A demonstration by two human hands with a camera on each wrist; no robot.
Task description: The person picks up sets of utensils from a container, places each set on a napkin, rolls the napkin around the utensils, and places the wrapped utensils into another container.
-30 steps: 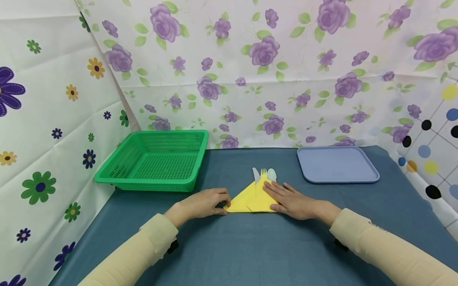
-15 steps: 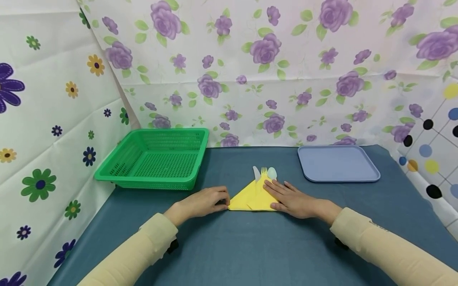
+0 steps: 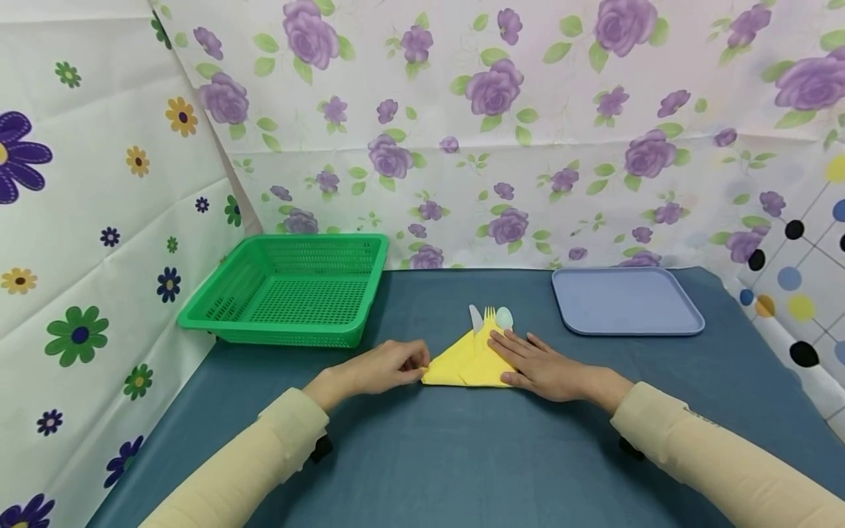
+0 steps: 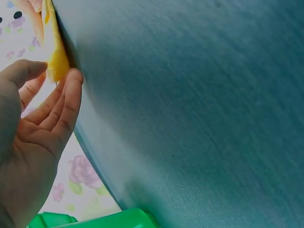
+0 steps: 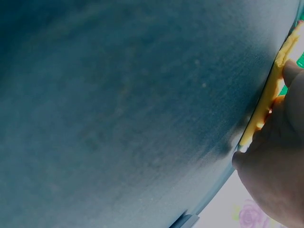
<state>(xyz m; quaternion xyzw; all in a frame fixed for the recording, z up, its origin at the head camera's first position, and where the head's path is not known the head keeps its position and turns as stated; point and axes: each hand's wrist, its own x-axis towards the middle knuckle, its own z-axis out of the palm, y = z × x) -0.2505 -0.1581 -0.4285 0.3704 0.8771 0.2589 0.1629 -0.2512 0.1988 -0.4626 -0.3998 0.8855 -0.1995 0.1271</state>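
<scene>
A yellow napkin (image 3: pixel 465 368), folded into a roughly triangular shape, lies on the table. From its top poke a whitish knife (image 3: pixel 476 318), a yellow fork (image 3: pixel 489 313) and a pale green spoon (image 3: pixel 504 317); their lower parts are hidden in the folds. At the napkin's left corner, my left hand (image 3: pixel 389 369) pinches the cloth between thumb and fingers. The left wrist view shows that napkin corner (image 4: pixel 58 64) between thumb and fingertips. My right hand (image 3: pixel 544 369) rests on the napkin's right side with fingers straight.
A green perforated basket (image 3: pixel 284 334) stands at the back left. At the back right lies a light blue tray (image 3: pixel 627 301). Blue cloth covers the table (image 3: pixel 449 462), and flowered sheets (image 3: pixel 436 88) hang behind it.
My left hand has drawn its fingers together at the napkin's left corner, which now looks slightly lifted or folded in. The right hand stays in place on the napkin.
</scene>
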